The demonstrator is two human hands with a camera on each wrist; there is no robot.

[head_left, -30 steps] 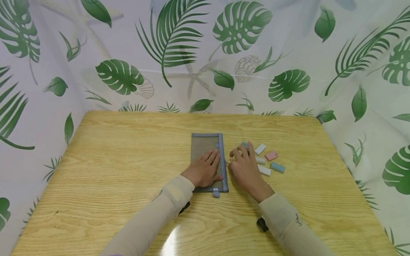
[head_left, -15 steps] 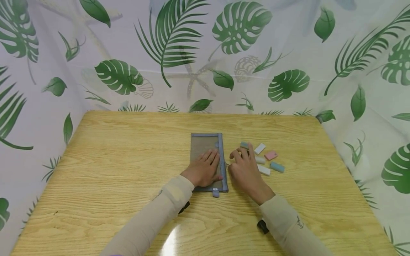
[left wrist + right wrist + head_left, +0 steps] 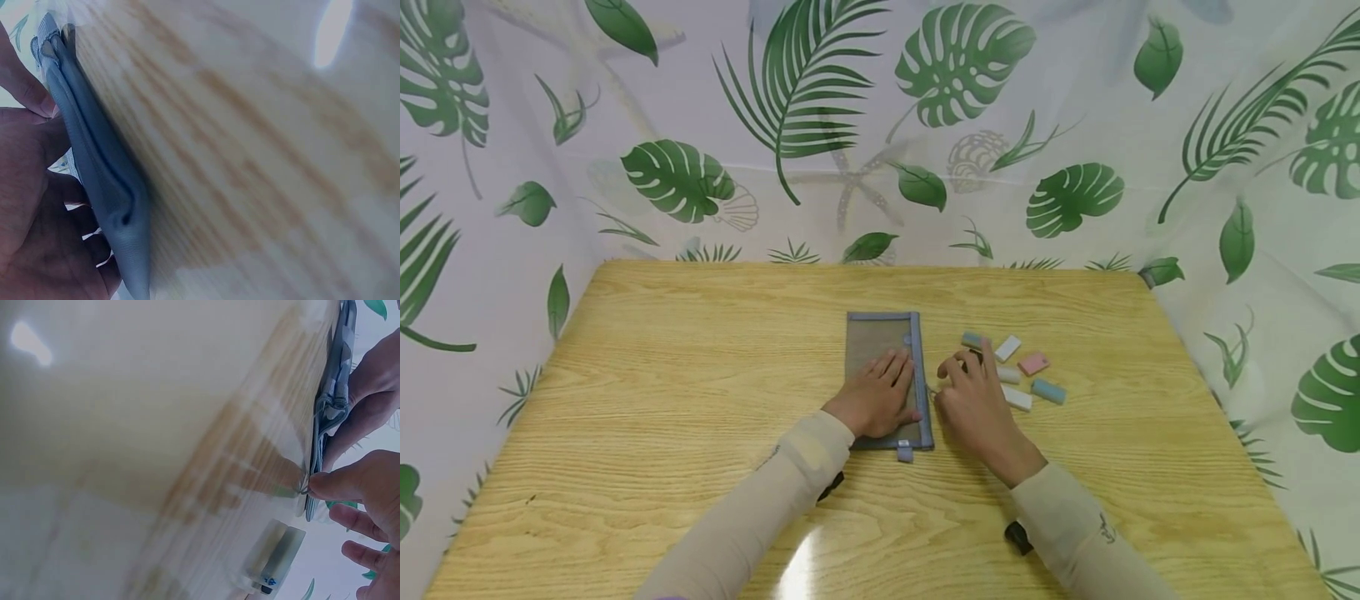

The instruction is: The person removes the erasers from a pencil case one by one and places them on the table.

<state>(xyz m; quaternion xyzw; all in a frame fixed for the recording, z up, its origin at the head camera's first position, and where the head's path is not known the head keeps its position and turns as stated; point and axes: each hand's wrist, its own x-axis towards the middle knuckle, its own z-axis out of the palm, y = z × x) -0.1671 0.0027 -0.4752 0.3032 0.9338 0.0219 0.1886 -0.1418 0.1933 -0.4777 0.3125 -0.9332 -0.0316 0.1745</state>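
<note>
A flat grey mesh pouch (image 3: 880, 337) with blue trim lies mid-table. My left hand (image 3: 878, 393) rests flat on it, fingers straight; the left wrist view shows that hand (image 3: 28, 212) against the pouch's edge (image 3: 103, 181). My right hand (image 3: 964, 390) sits just right of the pouch. In the right wrist view its thumb and forefinger (image 3: 331, 482) pinch the small zipper pull (image 3: 304, 485) at the pouch's long side (image 3: 334, 394). Several small erasers lie beyond that hand, among them a teal one (image 3: 972, 339), a pink one (image 3: 1033, 363) and a white one (image 3: 1018, 398).
The wooden table (image 3: 685, 400) is ringed by a leaf-print curtain (image 3: 820, 142) on the far, left and right sides. A pale eraser (image 3: 278, 559) lies close under the right hand. Bare wood spreads left of the pouch and along the near edge.
My right hand has drawn back slightly toward me, uncovering the teal eraser. The left hand and the pouch have stayed put.
</note>
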